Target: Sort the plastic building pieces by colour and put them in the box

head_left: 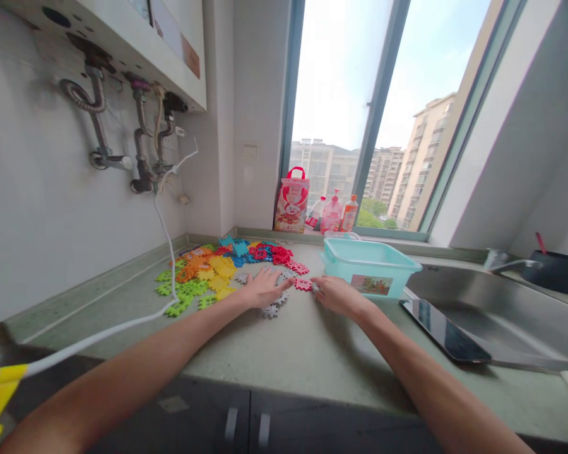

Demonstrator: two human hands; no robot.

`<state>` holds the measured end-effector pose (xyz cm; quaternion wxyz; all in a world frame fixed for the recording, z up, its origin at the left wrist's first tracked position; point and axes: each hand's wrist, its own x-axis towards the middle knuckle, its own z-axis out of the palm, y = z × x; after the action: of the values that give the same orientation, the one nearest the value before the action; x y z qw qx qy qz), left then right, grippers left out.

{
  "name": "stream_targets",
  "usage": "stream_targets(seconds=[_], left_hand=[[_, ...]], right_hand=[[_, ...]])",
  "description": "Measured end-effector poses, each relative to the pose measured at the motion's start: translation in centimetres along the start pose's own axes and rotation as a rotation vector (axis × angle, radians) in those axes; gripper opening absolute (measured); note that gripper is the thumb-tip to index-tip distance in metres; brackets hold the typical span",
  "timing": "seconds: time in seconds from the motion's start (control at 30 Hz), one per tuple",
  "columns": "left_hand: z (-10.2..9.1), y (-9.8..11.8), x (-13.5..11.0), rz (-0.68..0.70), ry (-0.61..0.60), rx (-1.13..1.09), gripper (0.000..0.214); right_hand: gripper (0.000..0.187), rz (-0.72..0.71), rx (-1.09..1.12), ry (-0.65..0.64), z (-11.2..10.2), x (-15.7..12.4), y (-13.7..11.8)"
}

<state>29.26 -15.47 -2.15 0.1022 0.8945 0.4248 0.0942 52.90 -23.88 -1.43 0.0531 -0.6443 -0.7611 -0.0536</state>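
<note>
Interlocking plastic building pieces in several colours lie in a heap on the counter, among them green pieces [189, 294], yellow pieces [216, 274] and red pieces [283, 254]. My left hand [265, 289] rests palm down with fingers spread over grey pieces [271, 311], partly hiding them. To its right, my right hand [336, 295] has its fingers closed on a small grey piece [315, 287], mostly covered by the fingertips. A red piece [303, 285] lies flat between the two hands. Just behind my right hand stands a turquoise plastic basin [397, 277]; its inside is largely out of sight.
A black phone or tablet [447, 331] lies at the edge of the steel sink [478, 309]. A white hose [108, 331] crosses the counter on the left. Pink bottles [332, 216] and a red-handled package [292, 205] stand by the window.
</note>
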Motion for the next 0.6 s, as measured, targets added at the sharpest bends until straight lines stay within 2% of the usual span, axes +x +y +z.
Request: stream_targets(seconds=[0.17, 0.3, 0.37, 0.47, 0.53, 0.6], left_hand=[[-0.7, -0.8, 0.6, 0.106, 0.205, 0.001, 0.084], [-1.6, -3.2, 1.9, 0.124, 0.255, 0.105, 0.068], [-1.6, -4.7, 2.6, 0.145, 0.175, 0.128, 0.058], [-1.1, -6.5, 3.5, 0.141, -0.005, 0.13, 0.056], [-0.6, -6.9, 3.8, 0.107, -0.061, 0.124, 0.059], [-0.3, -6.8, 3.8, 0.077, -0.086, 0.098, 0.065]], right_hand=[[0.035, 0.057, -0.01, 0.03, -0.8, -0.6, -0.5], [0.035, 0.123, 0.015, 0.003, -1.4, -0.8, -1.2], [0.039, 0.158, 0.015, 0.003, -1.7, -0.8, -1.4], [0.052, 0.195, 0.005, -0.006, -1.9, -0.9, -1.5], [0.052, 0.188, 0.024, -0.025, -1.8, -0.9, -1.6], [0.048, 0.122, 0.073, -0.045, -1.4, -0.8, -1.6]])
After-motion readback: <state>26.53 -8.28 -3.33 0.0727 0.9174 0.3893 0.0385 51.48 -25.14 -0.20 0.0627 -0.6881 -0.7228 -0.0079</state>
